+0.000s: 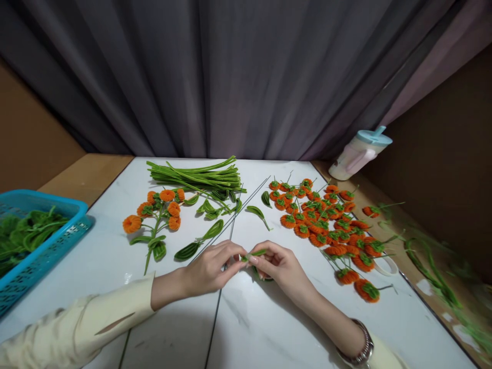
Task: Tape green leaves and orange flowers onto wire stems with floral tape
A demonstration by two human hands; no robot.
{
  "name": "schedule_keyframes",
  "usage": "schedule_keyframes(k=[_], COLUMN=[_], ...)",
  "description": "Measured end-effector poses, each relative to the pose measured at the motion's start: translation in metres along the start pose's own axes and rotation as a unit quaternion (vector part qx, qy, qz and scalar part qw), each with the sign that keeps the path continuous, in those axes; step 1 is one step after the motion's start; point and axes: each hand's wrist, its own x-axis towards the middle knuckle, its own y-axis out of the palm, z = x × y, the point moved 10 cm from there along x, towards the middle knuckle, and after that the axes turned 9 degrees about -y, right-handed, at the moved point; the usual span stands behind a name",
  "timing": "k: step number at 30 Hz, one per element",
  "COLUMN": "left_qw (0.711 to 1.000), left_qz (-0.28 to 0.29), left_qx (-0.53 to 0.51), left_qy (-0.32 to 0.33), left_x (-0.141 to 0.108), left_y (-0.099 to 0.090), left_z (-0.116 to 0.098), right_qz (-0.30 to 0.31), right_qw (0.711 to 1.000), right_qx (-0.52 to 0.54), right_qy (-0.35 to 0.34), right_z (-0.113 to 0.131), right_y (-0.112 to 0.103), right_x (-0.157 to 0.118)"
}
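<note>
Left hand and right hand pinch a green bit. A basket by the bench's left edge holds leaves; by the right edge, a cup.

A dark grey curtain hangs in deep vertical folds across the back, with a paler, pinkish stretch of cloth at the upper right. Brown walls stand at either side, the left wall better lit than the right wall. The white tabletop carries faint grey marks; a strip of wood shows beyond its far left corner. At the left edge sits a blue plastic basket with pierced sides, partly cut off by the frame. A pale tumbler with a handle and light blue lid stands beyond the tabletop's far right corner, and white scraps lie at the lower right.
</note>
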Motion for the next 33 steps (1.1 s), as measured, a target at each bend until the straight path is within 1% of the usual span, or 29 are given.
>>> schedule_keyframes(k=[6,12,22,29,33], left_qw=[1.0,1.0,1.0,1.0,1.0], left_qz=[-0.011,0.0,0.001,-0.025,-0.022], left_qx=[-0.016,-0.02,-0.018,-0.001,0.0], left_qy=[-0.014,0.016,0.016,-0.014,-0.008], left_x=[0.0006,-0.0003,0.0023,-0.0002,-0.0013], left_y=[-0.0026,-0.0008,-0.0011,-0.0056,-0.0047], left_z=[0.003,-0.0027,-0.0038,0.003,0.0033], right_qz=[0.0,0.001,0.0,0.005,0.02], right_qw=[1.0,1.0,1.0,1.0,1.0], right_qx=[0.012,0.021,0.025,0.027,0.021], right_qy=[-0.01,-0.006,0.004,0.0,0.001], right_z=[-0.0001,0.0003,-0.0014,-0.0018,-0.0016], right_y=[-0.0003,-0.0008,-0.0003,0.001,0.0025], right_x=[-0.0004,-0.0008,-0.0004,-0.0003,-0.0001])
